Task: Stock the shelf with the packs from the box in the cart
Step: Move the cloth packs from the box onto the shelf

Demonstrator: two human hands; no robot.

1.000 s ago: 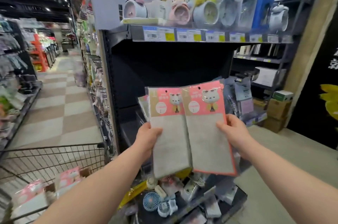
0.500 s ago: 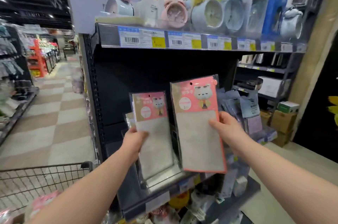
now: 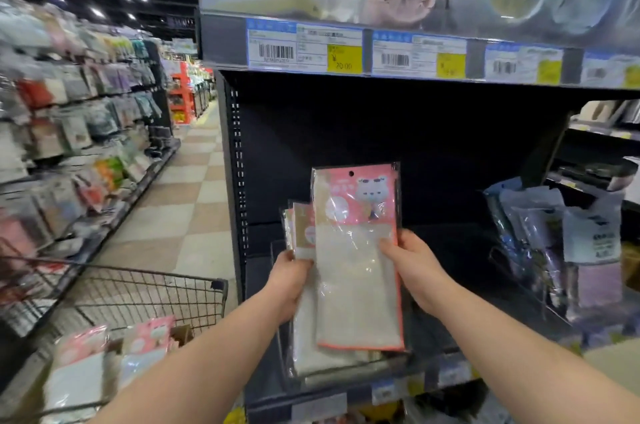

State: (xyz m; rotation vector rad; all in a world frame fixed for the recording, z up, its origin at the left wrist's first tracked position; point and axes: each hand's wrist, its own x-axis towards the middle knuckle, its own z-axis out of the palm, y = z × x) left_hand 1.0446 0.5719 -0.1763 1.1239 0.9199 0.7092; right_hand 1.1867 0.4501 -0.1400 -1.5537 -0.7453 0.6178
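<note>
Two packs are in hand at the left front corner of the shelf (image 3: 398,389). The right hand (image 3: 412,267) pinches the front pack (image 3: 356,285) by its right edge, thumb on the face, fingers hidden behind. The left hand (image 3: 289,281) curls round the left edge of the rear pack (image 3: 303,226), which stands just behind and slightly left of the front one, partly covered by it. Both packs are upright, long axis vertical, pink headers on top. The rear pack's lower end sits inside the clear holder (image 3: 346,378) at the shelf's front edge (whether the front pack's bottom edge rests on anything yet cannot be told; it looks a little higher).

The front pack lies straight ahead of both hands, and the slot it belongs in is directly below and behind it. The likely move is a short drop and push back against the rear pack, led by the right hand while the left steadies the stack.

Spare packs (image 3: 76,375) wait in the box (image 3: 183,333) in the cart (image 3: 138,276), low to the left, nearer the left hand.
</note>
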